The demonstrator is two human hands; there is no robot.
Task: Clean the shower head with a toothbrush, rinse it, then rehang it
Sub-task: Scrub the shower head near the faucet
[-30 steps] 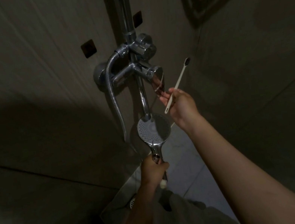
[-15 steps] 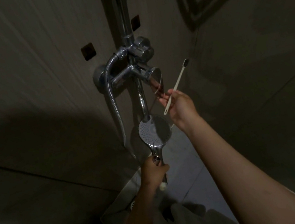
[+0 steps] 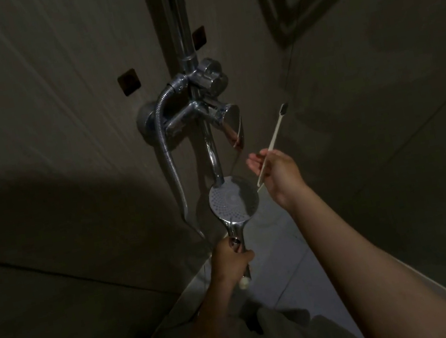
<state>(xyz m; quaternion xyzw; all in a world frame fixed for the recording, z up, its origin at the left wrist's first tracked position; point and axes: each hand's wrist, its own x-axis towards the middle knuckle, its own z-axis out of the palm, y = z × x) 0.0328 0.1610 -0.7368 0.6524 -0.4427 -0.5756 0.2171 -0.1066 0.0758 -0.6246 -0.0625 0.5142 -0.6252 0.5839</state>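
A round chrome shower head [image 3: 234, 199] faces up toward me, its dotted spray face showing. My left hand [image 3: 230, 261] grips its handle from below. My right hand [image 3: 277, 172] holds a white toothbrush [image 3: 273, 143] by the lower handle, its dark bristle end pointing up and to the right. The fingers of that hand stretch toward the chrome mixer lever [image 3: 233, 123], a short gap below it. The brush is clear of the spray face.
A chrome mixer valve [image 3: 200, 113] and a vertical riser pipe [image 3: 180, 21] are fixed to the dim tiled wall. The metal hose [image 3: 169, 160] loops down on the left. Pale floor tiles [image 3: 286, 265] lie below, a side wall close on the right.
My right hand has dropped slightly away from the mixer lever, and the toothbrush with it. The shower head and my left hand stay nearly where they were.
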